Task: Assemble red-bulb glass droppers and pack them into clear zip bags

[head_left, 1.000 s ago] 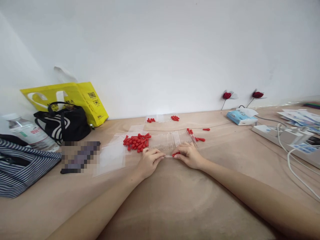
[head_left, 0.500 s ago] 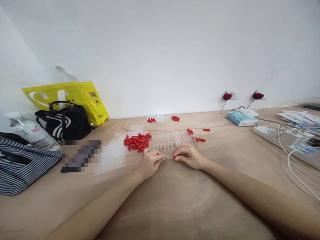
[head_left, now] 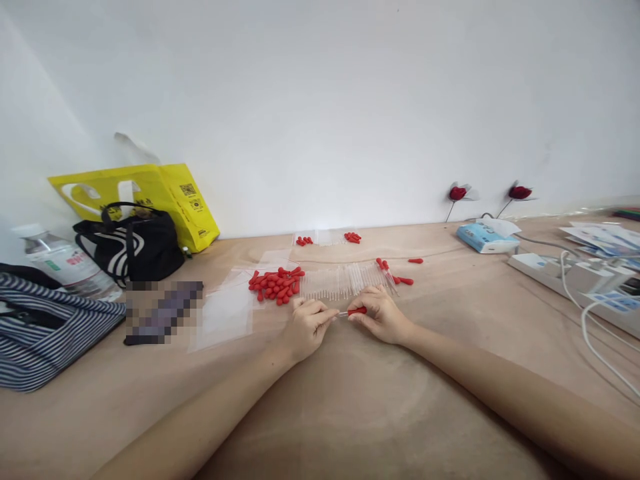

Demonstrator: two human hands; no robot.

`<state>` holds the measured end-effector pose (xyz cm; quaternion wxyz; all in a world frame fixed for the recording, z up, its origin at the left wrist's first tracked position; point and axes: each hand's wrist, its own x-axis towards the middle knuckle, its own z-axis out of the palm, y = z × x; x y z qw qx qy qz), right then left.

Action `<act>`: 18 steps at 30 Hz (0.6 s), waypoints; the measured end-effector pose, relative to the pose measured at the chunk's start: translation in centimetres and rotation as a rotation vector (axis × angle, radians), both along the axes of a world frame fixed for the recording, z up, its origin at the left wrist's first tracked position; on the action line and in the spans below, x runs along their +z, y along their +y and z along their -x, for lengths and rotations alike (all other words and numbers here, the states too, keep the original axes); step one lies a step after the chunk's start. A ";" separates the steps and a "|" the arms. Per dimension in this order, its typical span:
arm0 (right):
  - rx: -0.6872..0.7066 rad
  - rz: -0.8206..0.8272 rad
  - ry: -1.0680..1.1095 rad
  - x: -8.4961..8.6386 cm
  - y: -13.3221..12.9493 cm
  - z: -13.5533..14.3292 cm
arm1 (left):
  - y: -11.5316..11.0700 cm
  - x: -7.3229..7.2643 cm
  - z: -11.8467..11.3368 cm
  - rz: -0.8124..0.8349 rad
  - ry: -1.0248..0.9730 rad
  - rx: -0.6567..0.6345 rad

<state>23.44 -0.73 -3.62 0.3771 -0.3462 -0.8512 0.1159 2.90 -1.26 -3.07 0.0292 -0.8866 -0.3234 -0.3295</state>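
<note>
My left hand [head_left: 309,327] pinches a thin clear dropper tube [head_left: 343,314] between thumb and fingers. Its end meets a red rubber bulb [head_left: 357,311], which the thumb and fingers of my right hand [head_left: 383,317] grip. How far the tube reaches inside the bulb is hidden. Just beyond both hands lies a row of clear dropper tubes [head_left: 327,283], side by side. To the left of that row is a heap of red rubber bulbs [head_left: 273,285]. At its right end, several tubes with red bulbs [head_left: 384,265] lie at a slant.
Clear plastic bags [head_left: 227,313] lie left of the heap. Small groups of red bulbs [head_left: 353,237] are near the wall. On the left are a striped bag [head_left: 55,340], a black bag [head_left: 150,247] and a yellow bag [head_left: 193,207]; on the right, tissues [head_left: 483,239] and a power strip [head_left: 535,267].
My hands have come slightly closer, and less of the clear tube shows between them. More of the red bulb is visible in my right fingers. The view has shifted slightly.
</note>
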 end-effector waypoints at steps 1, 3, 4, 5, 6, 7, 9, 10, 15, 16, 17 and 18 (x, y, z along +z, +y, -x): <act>-0.004 -0.010 0.005 -0.1 0.0 0.0 | 0.0 0.0 -0.1 -0.012 0.000 -0.006; -0.013 -0.019 0.014 -0.1 0.0 0.1 | 0.0 0.1 -0.4 -0.029 -0.004 -0.015; -0.016 -0.017 0.017 -0.1 0.1 0.1 | 0.0 0.1 -0.5 -0.034 -0.006 -0.012; -0.018 -0.010 0.020 -0.1 0.1 0.1 | 0.1 0.1 -0.5 -0.036 -0.009 -0.005; -0.020 0.000 0.022 -0.1 0.2 0.1 | 0.2 0.1 -0.6 -0.036 -0.013 0.006; -0.024 0.010 0.025 0.0 0.2 0.1 | 0.3 0.1 -0.6 -0.035 -0.018 0.019; -0.039 0.027 0.035 0.0 0.3 0.0 | 0.5 0.1 -0.5 -0.034 -0.031 0.040; -0.049 0.030 0.038 -0.1 0.3 0.0 | 0.6 0.2 -0.5 -0.037 -0.038 0.045; -0.107 0.027 0.006 -0.2 0.2 -0.2 | 0.4 0.3 -0.1 -0.053 -0.026 0.050; -0.122 0.022 -0.004 -0.2 0.2 -0.3 | 0.4 0.3 -0.1 -0.051 -0.015 0.053; -0.137 0.017 -0.015 -0.2 0.2 -0.3 | 0.3 0.3 -0.1 -0.047 -0.001 0.055; -0.150 0.013 -0.027 -0.2 0.2 -0.4 | 0.3 0.3 -0.1 -0.041 0.012 0.058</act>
